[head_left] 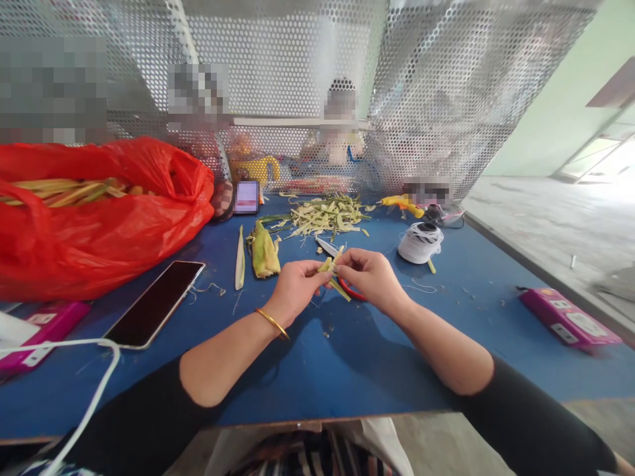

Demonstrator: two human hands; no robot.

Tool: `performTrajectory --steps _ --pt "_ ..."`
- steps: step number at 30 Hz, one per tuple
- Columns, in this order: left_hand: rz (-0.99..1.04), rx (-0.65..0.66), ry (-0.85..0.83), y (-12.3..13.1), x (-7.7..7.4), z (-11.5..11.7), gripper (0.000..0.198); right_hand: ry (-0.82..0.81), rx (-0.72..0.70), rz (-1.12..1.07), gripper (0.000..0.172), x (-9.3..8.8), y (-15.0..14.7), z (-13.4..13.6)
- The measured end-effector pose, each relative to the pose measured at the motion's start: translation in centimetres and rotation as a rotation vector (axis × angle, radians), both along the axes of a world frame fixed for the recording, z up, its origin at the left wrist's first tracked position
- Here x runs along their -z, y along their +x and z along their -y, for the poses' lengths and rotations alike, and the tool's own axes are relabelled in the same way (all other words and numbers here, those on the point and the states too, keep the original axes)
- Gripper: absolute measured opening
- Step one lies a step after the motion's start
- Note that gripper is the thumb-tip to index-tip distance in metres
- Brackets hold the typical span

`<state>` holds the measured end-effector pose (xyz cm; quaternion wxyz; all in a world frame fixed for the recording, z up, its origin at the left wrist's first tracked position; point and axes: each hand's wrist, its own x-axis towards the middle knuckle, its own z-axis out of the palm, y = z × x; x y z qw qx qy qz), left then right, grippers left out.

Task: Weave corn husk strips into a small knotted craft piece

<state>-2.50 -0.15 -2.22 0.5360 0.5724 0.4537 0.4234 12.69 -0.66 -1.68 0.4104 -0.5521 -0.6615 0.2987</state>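
Both hands meet above the middle of the blue table. My left hand pinches a small bundle of pale green leaf strips between thumb and fingers. From the right, my right hand has its fingers closed on the same strips. A strip end points down below the fingertips. Scissors lie under the hands, their red handle partly hidden by my right hand. Behind them is a heap of cut leaf strips. A folded yellow-green husk and a narrow leaf piece lie to the left.
A red plastic bag with long stalks and a dark phone are at left. White thread and a yellow tool stand back right. A purple pack lies far right. A perforated metal screen borders the back.
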Motion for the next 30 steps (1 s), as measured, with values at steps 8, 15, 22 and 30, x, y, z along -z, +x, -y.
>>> performTrajectory --steps 8,15,22,30 --pt "-0.283 0.090 0.241 -0.6 0.0 0.0 0.019 -0.018 -0.111 -0.024 0.015 -0.6 -0.5 0.6" --pt "-0.449 0.238 0.273 -0.3 -0.1 0.6 0.021 -0.026 -0.028 0.024 0.017 -0.5 0.0 0.3" --pt "-0.211 0.534 0.029 -0.5 -0.6 0.8 0.018 0.007 0.060 -0.075 0.017 -0.2 0.0 -0.3" --pt "-0.157 0.422 -0.031 0.0 -0.7 1.3 0.036 -0.009 0.047 -0.146 0.017 0.0 -0.5 -0.4"
